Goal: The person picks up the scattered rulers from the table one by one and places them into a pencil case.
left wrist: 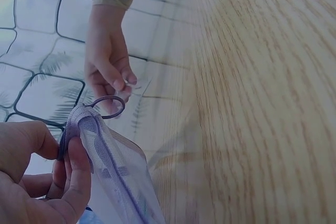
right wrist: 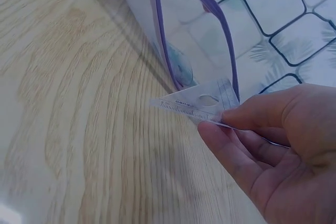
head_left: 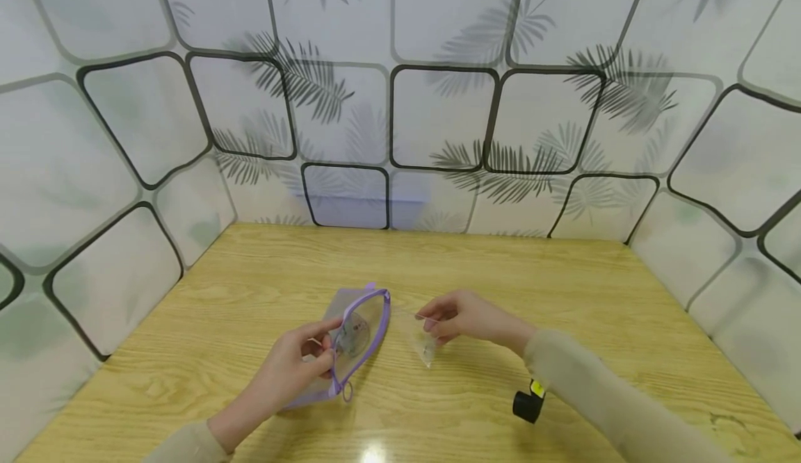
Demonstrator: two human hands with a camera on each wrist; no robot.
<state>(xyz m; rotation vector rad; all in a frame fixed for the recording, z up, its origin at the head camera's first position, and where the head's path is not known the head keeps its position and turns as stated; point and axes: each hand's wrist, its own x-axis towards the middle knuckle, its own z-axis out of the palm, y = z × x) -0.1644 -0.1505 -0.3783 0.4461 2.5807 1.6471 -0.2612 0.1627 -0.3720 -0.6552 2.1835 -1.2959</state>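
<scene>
My left hand pinches one edge of a see-through zip pouch with purple trim, whose mouth gapes toward the right. Inside the pouch lies a clear rounded piece; its kind is hard to make out. To the right of the mouth, my right hand holds a clear triangular set square between thumb and fingers. Scale marks and a cut-out show on the set square in the right wrist view, where it overlaps the pouch's far end. A purple loop hangs from the zip end in the left wrist view.
The pouch rests on a wood-grain table. Patterned cloth or paper walls with leaf prints rise at the back and both sides. A black device with a yellow part sits at the right forearm.
</scene>
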